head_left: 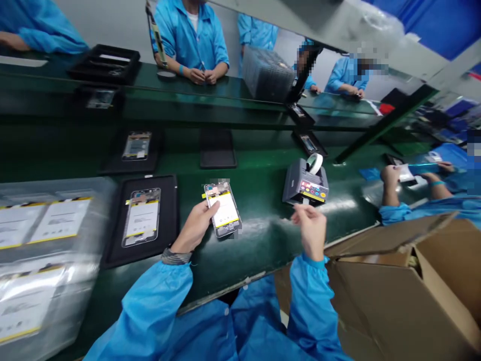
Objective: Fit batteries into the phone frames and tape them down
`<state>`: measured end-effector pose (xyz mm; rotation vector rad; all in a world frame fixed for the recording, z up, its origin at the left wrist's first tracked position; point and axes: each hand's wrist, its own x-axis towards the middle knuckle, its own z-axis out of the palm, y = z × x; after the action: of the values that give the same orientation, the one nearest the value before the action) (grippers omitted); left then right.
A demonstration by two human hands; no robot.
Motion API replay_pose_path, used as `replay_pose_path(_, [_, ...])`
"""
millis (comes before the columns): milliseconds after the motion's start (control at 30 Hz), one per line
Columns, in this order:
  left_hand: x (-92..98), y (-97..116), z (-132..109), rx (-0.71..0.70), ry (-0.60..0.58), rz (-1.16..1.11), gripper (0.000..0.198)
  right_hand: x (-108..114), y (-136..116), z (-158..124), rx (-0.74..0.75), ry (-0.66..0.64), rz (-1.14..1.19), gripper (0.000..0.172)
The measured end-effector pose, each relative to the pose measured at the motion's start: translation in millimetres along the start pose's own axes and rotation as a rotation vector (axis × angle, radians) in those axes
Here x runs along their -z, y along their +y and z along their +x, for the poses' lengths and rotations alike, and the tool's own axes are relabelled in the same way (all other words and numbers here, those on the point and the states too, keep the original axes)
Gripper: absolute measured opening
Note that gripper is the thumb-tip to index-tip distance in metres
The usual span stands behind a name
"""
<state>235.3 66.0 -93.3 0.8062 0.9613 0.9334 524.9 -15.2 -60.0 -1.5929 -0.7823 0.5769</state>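
My left hand (194, 226) is closed round the edge of an opened phone (226, 209), thumb on its white battery. The phone is tilted above the green bench, its inside facing up. At the front of a grey tape dispenser (294, 186), my right hand (312, 231) pinches a short, pale strip of tape (306, 201) at the outlet. A white roll of tape (314, 162) sits in the top of the dispenser. Left of my left hand, another opened phone (142, 217) lies on a black tray (171, 210).
Clear plastic trays (88, 250) with white batteries stand at the left. Behind are a flat black tray (218, 149) and more opened phones on trays. An open cardboard box (391, 296) stands at the right. A co-worker's hands (391, 175) work farther right; other people sit across the bench.
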Motion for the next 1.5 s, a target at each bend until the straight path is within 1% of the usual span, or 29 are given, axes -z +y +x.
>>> replay_pose_path(33, [0.0, 1.3, -1.0, 0.003, -0.017, -0.001, 0.067, 19.9, 3.3, 6.2, -0.012, 0.112, -0.001, 0.048])
replay_pose_path(67, [-0.2, 2.5, -2.0, 0.004, -0.034, 0.000, 0.067, 35.4, 6.4, 12.8, -0.032, 0.186, 0.001, 0.049])
replay_pose_path(100, [-0.6, 3.6, -3.0, 0.001, -0.047, 0.001, 0.066, 46.3, 8.9, 19.5, -0.061, 0.217, 0.005, 0.050])
replay_pose_path(167, [-1.6, 5.2, -4.5, -0.013, -0.054, 0.000, 0.067, 55.3, 12.0, 31.3, -0.126, 0.193, 0.015, 0.049])
replay_pose_path(267, [-2.2, 6.5, -5.4, -0.029, -0.028, 0.001, 0.072, 50.6, 12.2, 41.5, -0.183, 0.127, 0.015, 0.044])
replay_pose_path(400, [-0.3, 7.2, -4.6, -0.017, -0.008, 0.031, 0.076, 42.4, 11.7, 43.4, -0.204, 0.104, 0.014, 0.042])
replay_pose_path(567, [2.5, 5.3, -2.7, -0.004, -0.009, 0.045, 0.077, 39.9, 13.4, 42.7, -0.210, 0.116, 0.038, 0.038])
replay_pose_path(700, [2.1, 4.4, -2.0, -0.021, -0.009, 0.049, 0.074, 37.6, 13.2, 42.1, -0.212, 0.122, 0.048, 0.037])
replay_pose_path(800, [1.2, 4.8, -2.5, -0.039, -0.006, 0.046, 0.071, 36.0, 13.4, 41.1, -0.198, 0.145, 0.036, 0.036])
replay_pose_path(933, [2.7, 4.1, -2.9, -0.055, -0.023, 0.044, 0.072, 34.3, 14.4, 40.4, -0.185, 0.181, 0.029, 0.034])
replay_pose_path(1000, [4.5, 3.2, -2.4, -0.068, -0.029, 0.046, 0.072, 35.2, 14.5, 41.1, -0.190, 0.180, 0.025, 0.033])
replay_pose_path(1133, [7.2, 2.5, -1.3, -0.112, -0.022, 0.038, 0.068, 43.2, 14.6, 41.9, -0.190, 0.173, 0.028, 0.024])
replay_pose_path(1200, [7.4, 3.3, -1.6, -0.126, -0.025, 0.034, 0.066, 45.4, 13.6, 36.9, -0.174, 0.167, 0.037, 0.020])
replay_pose_path(1267, [6.8, 4.4, -2.4, -0.138, -0.031, 0.035, 0.066, 39.6, 10.7, 23.8, -0.150, 0.123, 0.045, 0.021])
replay_pose_path(1333, [6.0, 5.2, -3.2, -0.153, -0.036, 0.040, 0.066, 22.0, 5.3, 1.2, -0.124, 0.011, 0.048, 0.024])
replay_pose_path(1433, [4.9, 4.6, -3.6, -0.180, -0.035, 0.052, 0.066, -22.4, -4.3, -41.5, -0.105, -0.262, 0.042, 0.026])
replay_pose_path(1500, [4.4, 3.2, -3.2, -0.197, -0.029, 0.063, 0.066, -54.5, -8.8, -65.2, -0.099, -0.409, 0.051, 0.030])
